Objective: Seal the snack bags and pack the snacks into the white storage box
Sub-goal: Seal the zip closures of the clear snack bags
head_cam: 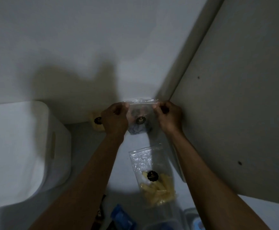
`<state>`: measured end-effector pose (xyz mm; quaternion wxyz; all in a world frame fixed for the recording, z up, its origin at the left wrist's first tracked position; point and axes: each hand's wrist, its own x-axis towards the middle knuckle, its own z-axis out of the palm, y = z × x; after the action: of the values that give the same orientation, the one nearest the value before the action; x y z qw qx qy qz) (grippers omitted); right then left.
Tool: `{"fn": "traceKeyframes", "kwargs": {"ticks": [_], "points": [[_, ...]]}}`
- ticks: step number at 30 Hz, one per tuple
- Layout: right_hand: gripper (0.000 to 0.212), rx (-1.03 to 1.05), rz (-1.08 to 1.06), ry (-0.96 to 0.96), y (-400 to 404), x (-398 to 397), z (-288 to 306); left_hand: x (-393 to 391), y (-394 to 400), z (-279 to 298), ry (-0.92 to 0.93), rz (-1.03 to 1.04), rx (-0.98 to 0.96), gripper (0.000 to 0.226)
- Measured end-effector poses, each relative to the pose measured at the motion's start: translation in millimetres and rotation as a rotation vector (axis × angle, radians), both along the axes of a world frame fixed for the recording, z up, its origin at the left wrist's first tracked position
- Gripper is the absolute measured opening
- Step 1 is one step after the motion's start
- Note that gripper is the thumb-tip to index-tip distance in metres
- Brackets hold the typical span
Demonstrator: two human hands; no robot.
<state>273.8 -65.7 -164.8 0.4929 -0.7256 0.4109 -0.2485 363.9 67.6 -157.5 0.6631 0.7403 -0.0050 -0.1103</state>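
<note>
Hands [115, 118] on bag [139, 117], white floor [92, 146]

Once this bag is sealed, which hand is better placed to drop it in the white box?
Probably the left hand: it pinches the bag's top corner on the side where the box stands, while the right hand grips the far corner, by the wall.

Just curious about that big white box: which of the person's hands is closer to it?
The left. The left hand pinches the clear bag's top corner on the side toward the white storage box; the right hand pinches the far corner, beyond the bag from the box.
</note>
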Motion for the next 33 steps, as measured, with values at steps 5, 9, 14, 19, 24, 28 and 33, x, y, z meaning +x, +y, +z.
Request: {"fn": "traceKeyframes", "kwargs": {"ticks": [5, 9, 14, 19, 24, 28, 33], "points": [[0.01, 0.009, -0.038, 0.017, 7, -6, 4, -4, 4, 6, 0.012, 0.012, 0.067, 0.027], [0.02, -0.069, -0.008, 0.2, 23, -41, -14, -34, 30, 4, 0.028, 0.036, 0.268, 0.038], [0.039, -0.019, 0.125, 0.431, 64, -98, -55, -99, 66, -40, 0.317, -0.11, 0.549, 0.057], [0.052, 0.029, 0.067, 0.452, 86, -121, -72, -137, 66, -62, 0.478, -0.147, 0.539, 0.057], [0.053, 0.19, -0.021, 0.249, 91, -124, -73, -138, 64, -63, 0.383, -0.097, 0.464, 0.024], [0.049, 0.278, -0.007, 0.148, 96, -128, -50, -136, 84, -49, 0.323, -0.057, 0.334, 0.026], [0.014, 0.377, 0.131, -0.05, 112, -126, 4, -131, 118, 0, 0.163, -0.062, 0.139, 0.013]]}}
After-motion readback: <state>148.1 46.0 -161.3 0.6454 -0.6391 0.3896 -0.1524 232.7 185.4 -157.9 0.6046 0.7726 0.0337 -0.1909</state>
